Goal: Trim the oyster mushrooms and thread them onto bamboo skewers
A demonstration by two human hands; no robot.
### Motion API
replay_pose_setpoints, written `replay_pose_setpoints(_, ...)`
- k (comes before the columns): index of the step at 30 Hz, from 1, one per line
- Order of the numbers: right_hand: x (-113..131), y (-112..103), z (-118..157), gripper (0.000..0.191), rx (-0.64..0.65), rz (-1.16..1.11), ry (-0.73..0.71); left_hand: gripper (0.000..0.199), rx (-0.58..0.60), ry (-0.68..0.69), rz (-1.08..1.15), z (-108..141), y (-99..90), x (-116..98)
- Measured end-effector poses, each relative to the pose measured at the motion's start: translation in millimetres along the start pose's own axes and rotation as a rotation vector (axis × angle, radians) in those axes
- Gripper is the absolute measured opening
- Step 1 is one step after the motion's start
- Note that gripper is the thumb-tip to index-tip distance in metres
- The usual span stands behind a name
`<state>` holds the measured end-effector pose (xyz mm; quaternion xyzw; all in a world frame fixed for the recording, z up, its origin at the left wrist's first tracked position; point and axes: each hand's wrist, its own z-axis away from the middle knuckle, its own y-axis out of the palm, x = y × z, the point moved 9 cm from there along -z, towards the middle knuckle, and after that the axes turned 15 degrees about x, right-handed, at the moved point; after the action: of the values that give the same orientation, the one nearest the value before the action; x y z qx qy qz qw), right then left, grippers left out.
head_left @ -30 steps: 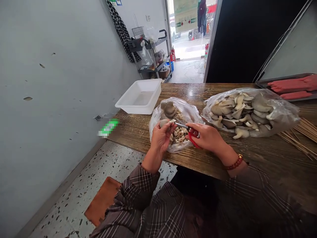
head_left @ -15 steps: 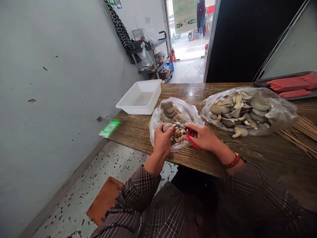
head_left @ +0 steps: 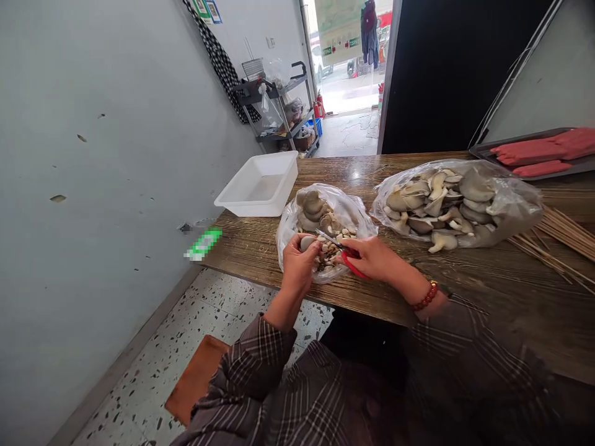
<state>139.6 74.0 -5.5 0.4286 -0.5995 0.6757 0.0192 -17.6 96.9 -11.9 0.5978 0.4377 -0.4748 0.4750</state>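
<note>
Over a clear plastic bag point(head_left: 357, 217) on the table, my left hand point(head_left: 299, 265) pinches a grey oyster mushroom point(head_left: 307, 243) by its cap. Red-handled scissors point(head_left: 354, 265) are gripped in my right hand point(head_left: 375, 257), their blades pointing left, close to the held mushroom. Inside that bag lie whole oyster mushrooms point(head_left: 312, 207) toward the back and many small pale stem pieces point(head_left: 332, 249) nearer me. A second clear bag point(head_left: 515, 198), to the right, is full of grey oyster mushrooms point(head_left: 437, 195).
A white plastic tub point(head_left: 251, 203) stands at the table's left end. Wooden skewers point(head_left: 553, 248) lie at the right, below a dark tray point(head_left: 483, 150) of pink-red meat point(head_left: 530, 152). A wall point(head_left: 116, 155) borders the left side; a shelf cart point(head_left: 286, 111) stands beyond the table.
The scissor blades have dropped slightly away from the mushroom's stem side, and more stem pieces show beneath them. The whole view has shifted a little. Both hands keep their hold.
</note>
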Motion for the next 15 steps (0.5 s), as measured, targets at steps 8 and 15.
replay_pose_setpoints(8, -13.2, -22.4, 3.3, 0.020, -0.170, -0.030, 0.163, 0.023, 0.066, 0.030, -0.170, -18.7, -19.0, -26.3)
replay_pose_setpoints(15, -20.4, -86.5, 38.4, 0.035, -0.721, -0.165, 0.139, 0.031, 0.447, -0.026, -0.274, -63.1, 79.7, -40.6)
